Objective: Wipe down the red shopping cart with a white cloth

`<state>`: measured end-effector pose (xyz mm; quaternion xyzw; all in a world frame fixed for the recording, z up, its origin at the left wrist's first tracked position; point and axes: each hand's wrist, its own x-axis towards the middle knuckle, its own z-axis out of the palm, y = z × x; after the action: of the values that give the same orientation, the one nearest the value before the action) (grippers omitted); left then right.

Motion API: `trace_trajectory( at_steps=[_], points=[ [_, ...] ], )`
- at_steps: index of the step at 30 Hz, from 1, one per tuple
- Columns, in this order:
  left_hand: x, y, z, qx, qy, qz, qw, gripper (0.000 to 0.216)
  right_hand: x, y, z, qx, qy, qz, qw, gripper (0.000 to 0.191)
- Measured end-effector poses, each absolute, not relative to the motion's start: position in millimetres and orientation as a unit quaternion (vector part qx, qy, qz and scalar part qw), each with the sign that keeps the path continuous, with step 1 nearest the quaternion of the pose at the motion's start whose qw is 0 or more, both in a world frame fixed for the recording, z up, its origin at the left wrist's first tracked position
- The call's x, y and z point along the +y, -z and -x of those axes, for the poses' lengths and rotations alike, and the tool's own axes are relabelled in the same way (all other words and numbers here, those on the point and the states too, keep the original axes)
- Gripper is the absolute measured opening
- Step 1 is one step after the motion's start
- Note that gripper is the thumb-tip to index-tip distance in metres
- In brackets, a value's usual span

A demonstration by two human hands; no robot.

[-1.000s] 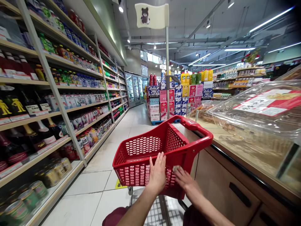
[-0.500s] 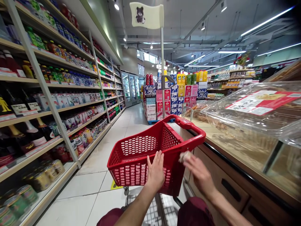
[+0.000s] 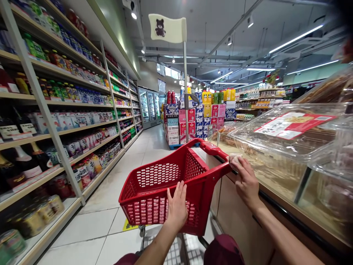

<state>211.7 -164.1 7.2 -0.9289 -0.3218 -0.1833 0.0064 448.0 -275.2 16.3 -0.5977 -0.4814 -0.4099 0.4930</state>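
Observation:
A red plastic shopping cart with slotted sides stands before me, its handle at the upper right. My left hand lies against the near side of its basket, fingers stretched out over the rim and holding nothing. At the corner of the handle, my right hand is closed on a small crumpled white cloth and presses it to the red plastic. Whether it is fabric or paper is hard to tell. The basket's floor is mostly hidden behind its near wall.
Drink shelves line the left. On the right, a counter carries clear plastic food boxes close to my right arm. A pole with a cream bear flag rises beyond the cart, before stacked cartons. Pale tiles cover the floor.
My right hand has moved up with the cloth, from beside the cart's near end to the handle corner. My left hand stays on the basket's side. The view has shifted slightly.

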Motion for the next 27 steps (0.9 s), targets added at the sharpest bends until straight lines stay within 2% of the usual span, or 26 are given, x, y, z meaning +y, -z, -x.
trace_trajectory(
  at_steps=[2, 6, 10, 12, 17, 19, 23, 27],
  points=[
    [-166, -9, -211, -0.323, 0.177, 0.93, 0.004, 0.078, -270, -22, -445, -0.495, 0.402, 0.599, 0.484, 0.043],
    [-167, -13, -209, -0.322, 0.174, 0.931, 0.008, 0.078, -274, -6, -430, -0.65, 0.351, 0.547, 0.393, 0.04],
    [-167, -13, -209, -0.324, 0.184, 0.928, 0.015, 0.077, -274, -30, -447, -0.526, 0.414, 0.593, 0.448, 0.044],
    [-168, -12, -210, -0.326, 0.186, 0.927, 0.014, 0.077, -265, -41, -446, -0.49, 0.434, 0.609, 0.448, 0.046],
    [-168, -11, -210, -0.332, 0.185, 0.925, 0.022, 0.078, -241, -35, -413, -0.658, 0.409, 0.552, 0.309, 0.045],
    [-167, -11, -209, -0.328, 0.181, 0.927, 0.027, 0.079, -243, -40, -420, -0.64, 0.406, 0.589, 0.28, 0.045],
    [-167, -9, -208, -0.326, 0.181, 0.927, 0.024, 0.079, -252, -55, -445, -0.471, 0.427, 0.703, 0.319, 0.042],
    [-165, -6, -208, -0.329, 0.177, 0.927, 0.025, 0.077, -248, -45, -425, -0.603, 0.424, 0.61, 0.29, 0.045]
  ],
)
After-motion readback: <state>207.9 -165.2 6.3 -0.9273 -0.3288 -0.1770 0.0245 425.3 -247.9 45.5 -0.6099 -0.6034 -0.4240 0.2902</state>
